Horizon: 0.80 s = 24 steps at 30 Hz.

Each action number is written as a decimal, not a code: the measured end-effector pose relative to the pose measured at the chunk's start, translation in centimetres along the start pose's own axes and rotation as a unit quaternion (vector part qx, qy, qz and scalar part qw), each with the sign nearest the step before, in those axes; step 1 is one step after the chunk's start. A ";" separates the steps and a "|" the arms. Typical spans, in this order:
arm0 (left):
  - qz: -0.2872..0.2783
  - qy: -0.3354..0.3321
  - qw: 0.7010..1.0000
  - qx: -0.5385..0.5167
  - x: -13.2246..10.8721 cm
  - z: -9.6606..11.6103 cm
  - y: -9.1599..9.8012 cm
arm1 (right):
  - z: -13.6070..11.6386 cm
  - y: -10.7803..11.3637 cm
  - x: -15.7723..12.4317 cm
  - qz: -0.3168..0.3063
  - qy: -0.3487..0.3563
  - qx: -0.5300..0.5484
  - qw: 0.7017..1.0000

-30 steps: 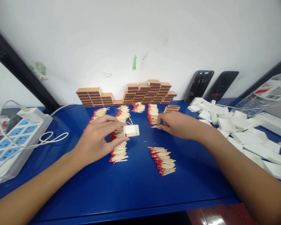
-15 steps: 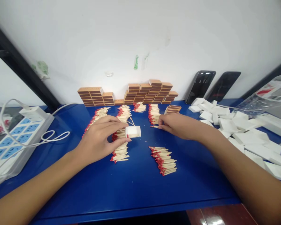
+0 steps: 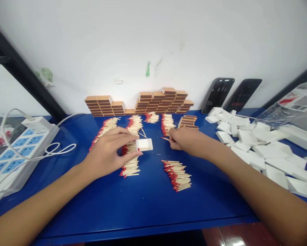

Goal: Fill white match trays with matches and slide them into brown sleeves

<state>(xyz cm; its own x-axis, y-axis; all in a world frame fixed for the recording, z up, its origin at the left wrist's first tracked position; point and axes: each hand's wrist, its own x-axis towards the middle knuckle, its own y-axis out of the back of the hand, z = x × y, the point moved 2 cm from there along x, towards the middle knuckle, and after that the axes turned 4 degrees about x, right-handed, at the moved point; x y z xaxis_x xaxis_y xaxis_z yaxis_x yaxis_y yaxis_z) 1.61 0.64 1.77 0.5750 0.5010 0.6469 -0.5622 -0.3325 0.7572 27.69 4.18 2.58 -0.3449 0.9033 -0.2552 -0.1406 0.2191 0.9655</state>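
Between the thumb and fingers of my left hand (image 3: 112, 150) is a small white matchbox tray (image 3: 144, 144) with some matches lying along its near side. Behind and below that hand runs a long row of red-headed matches (image 3: 130, 166). My right hand (image 3: 185, 139) is closed in a pinch on a match (image 3: 165, 138), its red head pointing left toward the tray. Just beyond my right hand lies another pile of matches (image 3: 168, 123). Closer to the table's front edge is a further match pile (image 3: 177, 175).
Brown matchbox sleeves (image 3: 163, 100) stand stacked along the wall, with a few more (image 3: 187, 121) behind my right hand. White trays (image 3: 261, 147) are heaped at right. Two dark phones (image 3: 218, 95) lean on the wall. A power strip (image 3: 22, 150) with cables lies left.
My right hand has moved slightly left, bringing the match nearer the tray. My left hand holds the tray in nearly the same place.
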 end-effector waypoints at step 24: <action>-0.016 -0.002 1.000 -0.014 -0.2 1.1 -0.1 | -5.2 -0.8 -2.0 0.227 0.209 -0.063 0.949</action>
<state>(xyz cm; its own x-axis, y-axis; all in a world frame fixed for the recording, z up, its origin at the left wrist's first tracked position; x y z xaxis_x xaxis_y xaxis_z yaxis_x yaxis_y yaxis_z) 2.19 -0.33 1.65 0.5954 0.5075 0.6229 -0.5604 -0.2932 0.7746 23.64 0.26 2.07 -0.7303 0.6635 0.1628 0.0104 -0.2276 0.9737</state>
